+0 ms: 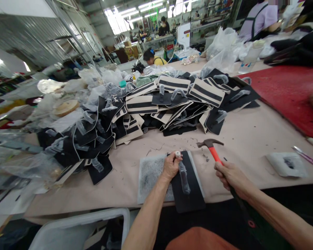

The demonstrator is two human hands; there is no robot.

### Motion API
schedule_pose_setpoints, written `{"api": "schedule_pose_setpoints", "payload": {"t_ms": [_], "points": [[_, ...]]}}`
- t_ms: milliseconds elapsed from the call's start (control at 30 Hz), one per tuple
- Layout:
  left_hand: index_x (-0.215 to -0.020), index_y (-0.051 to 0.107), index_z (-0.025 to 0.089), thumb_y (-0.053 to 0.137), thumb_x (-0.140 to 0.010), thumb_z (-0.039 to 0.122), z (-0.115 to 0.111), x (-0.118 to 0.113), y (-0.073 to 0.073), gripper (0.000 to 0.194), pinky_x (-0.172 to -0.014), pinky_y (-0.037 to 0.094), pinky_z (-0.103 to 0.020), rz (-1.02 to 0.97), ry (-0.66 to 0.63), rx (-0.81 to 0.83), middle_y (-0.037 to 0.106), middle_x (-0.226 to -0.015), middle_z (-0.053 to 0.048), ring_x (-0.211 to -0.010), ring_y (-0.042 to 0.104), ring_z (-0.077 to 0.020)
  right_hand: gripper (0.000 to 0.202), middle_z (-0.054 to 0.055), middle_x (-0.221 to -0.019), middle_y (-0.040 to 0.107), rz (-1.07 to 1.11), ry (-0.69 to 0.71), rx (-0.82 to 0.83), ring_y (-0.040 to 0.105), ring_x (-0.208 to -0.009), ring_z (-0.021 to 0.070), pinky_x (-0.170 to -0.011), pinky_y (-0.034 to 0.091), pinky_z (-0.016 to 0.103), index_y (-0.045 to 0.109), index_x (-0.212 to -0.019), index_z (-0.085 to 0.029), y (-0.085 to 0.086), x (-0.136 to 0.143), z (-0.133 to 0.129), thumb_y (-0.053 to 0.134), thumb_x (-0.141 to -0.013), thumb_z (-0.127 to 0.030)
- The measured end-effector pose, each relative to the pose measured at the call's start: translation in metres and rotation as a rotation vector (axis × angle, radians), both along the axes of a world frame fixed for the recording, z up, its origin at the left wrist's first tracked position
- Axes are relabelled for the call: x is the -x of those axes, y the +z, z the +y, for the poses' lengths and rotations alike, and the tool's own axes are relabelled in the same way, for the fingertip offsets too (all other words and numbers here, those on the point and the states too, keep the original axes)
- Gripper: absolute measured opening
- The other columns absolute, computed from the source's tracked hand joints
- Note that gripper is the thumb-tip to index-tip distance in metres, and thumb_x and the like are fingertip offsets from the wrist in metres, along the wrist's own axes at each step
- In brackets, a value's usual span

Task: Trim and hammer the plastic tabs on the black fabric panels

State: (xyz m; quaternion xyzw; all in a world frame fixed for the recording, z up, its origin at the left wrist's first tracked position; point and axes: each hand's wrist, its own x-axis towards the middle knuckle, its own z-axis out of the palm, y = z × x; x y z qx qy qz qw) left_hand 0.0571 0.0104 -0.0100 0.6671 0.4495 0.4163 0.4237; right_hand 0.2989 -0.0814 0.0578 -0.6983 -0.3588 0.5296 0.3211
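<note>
My left hand (171, 166) is closed around a punch (177, 153), of which only the round pale top shows. It stands at the upper end of a black panel (190, 191) that has a plastic-wrapped strap (184, 178) on it. The panel lies partly over a worn white board (151, 173) and reaches past the table's front edge. To the right, my right hand (231, 177) grips a claw hammer (214, 149) by its orange and black handle. The hammer's head is raised above the table, apart from the punch.
A heap of black and cream striped panels (172, 100) fills the table (240, 139) beyond. At right lie a white block (285, 164), a purple-handled cutter (309, 158) and a red sheet (289, 93). A plastic bin (126, 222) stands below the front edge. Co-workers sit farther back.
</note>
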Motion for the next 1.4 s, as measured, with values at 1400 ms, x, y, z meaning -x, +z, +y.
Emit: {"api": "schedule_pose_setpoints", "payload": {"t_ms": [1400], "points": [[-0.13,0.056,0.019,0.056,-0.087,0.017,0.002,0.01,0.015,0.043,-0.097,0.049,-0.035,-0.053,-0.125,0.098,0.07,-0.118,-0.008,-0.108,0.065,-0.0207,0.029,0.018,-0.113,0.063,-0.963,0.324,-0.433,0.06,-0.102,0.0305,-0.084,0.048,0.042,0.06,-0.11,-0.015,-0.051,-0.007,0.008,0.046,-0.09,-0.031]]}}
